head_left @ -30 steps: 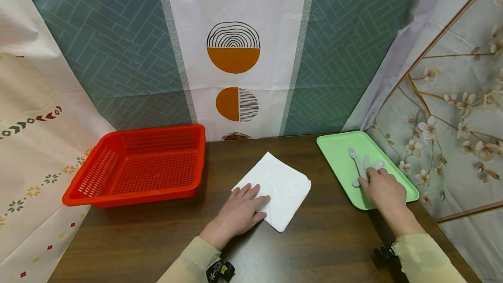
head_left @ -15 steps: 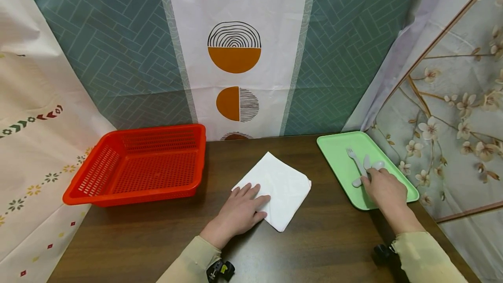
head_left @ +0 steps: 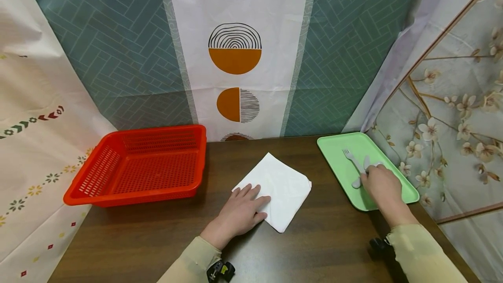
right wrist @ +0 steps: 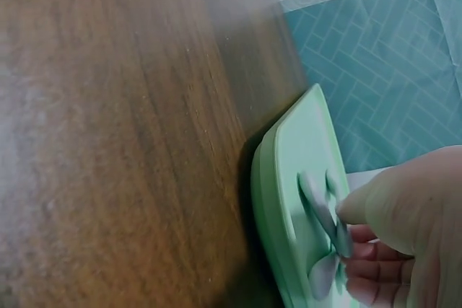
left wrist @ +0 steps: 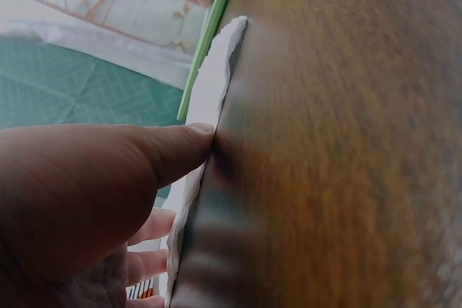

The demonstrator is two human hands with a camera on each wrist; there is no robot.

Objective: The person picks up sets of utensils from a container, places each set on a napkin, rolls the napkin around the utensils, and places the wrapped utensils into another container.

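Note:
My left hand lies with spread fingers on the near left edge of a folded white napkin. In the left wrist view its thumb rests along the napkin's edge. My right hand is over the light green tray at the right. Between its thumb and fingers it pinches the handle of a grey fork, tines pointing away to the left. A grey knife and a spoon lie beside it, partly hidden by the hand. A rounded grey end shows below the fork.
A red perforated plastic basket stands at the left on the brown wooden table. Patterned cloths hang behind the table and along both sides. The green tray has a raised rim near the right-hand cloth.
The right hand has shifted slightly left, and the fork's tines have swung left with it. More of the spoon is covered. The left hand and napkin stay put.

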